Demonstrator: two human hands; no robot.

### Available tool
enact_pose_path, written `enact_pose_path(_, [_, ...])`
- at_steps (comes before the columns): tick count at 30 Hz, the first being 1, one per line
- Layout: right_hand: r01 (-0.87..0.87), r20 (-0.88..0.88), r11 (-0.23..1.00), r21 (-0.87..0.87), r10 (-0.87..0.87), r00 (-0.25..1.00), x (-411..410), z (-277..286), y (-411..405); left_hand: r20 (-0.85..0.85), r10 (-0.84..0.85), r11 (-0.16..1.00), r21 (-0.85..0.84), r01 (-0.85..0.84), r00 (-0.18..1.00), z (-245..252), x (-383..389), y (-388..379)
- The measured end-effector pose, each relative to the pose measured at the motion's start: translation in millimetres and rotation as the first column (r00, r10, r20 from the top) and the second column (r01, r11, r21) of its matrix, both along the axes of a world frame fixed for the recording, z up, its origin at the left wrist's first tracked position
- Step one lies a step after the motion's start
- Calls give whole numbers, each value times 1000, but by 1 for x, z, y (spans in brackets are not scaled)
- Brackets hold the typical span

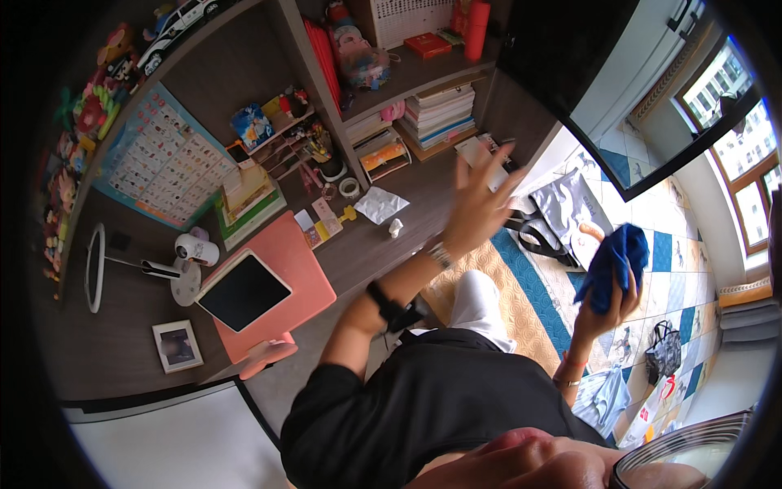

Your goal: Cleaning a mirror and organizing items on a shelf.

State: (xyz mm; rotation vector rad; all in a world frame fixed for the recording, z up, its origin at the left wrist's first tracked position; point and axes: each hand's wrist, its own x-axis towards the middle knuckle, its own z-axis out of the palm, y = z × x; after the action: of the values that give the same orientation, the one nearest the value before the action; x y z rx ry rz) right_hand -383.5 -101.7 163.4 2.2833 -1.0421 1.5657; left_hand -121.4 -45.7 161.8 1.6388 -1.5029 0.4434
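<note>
My left hand [479, 205] is raised before the desk shelf with its fingers spread, slightly blurred, holding nothing. Behind its fingers lies a flat white item [469, 151], partly hidden. My right hand [614, 308], over the bed side, grips a bunched dark blue cloth [617, 263]. On the desk, left of my left hand, are a sheet of crumpled white paper [381, 205] and a small wad of white tissue [396, 228]. A tablet [244, 292] rests on a pink desk mat [311, 287].
A pen holder [330, 165], stacked books [441, 113] and a desk lamp [183, 281] stand about the desk [391, 263]. A grey bag [568, 202] lies on the patchwork bedspread [666, 250]. A dark-framed open door or panel [647, 177] juts in at upper right.
</note>
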Motion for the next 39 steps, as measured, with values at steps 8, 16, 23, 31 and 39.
enact_pose_path(8, [-381,-28,916,128,387,921,106,12,0,-118,461,861,301,-411,880,-102,49,155])
enact_pose_path(16, [-804,151,107,584,959,238,197,2,-11,-444,195,924,382,-12,875,-112,28,149])
enact_pose_path(23, [-623,629,-512,591,776,-41,242,-56,-12,-985,112,994,111,-14,132,-111,41,121])
enact_pose_path(31, [-392,896,-910,136,-56,440,208,-103,-40,-315,335,846,515,-137,888,-37,45,52])
enact_pose_path(39, [-695,876,-676,246,-152,458,238,-99,-67,-269,403,857,447,-257,875,-56,48,59])
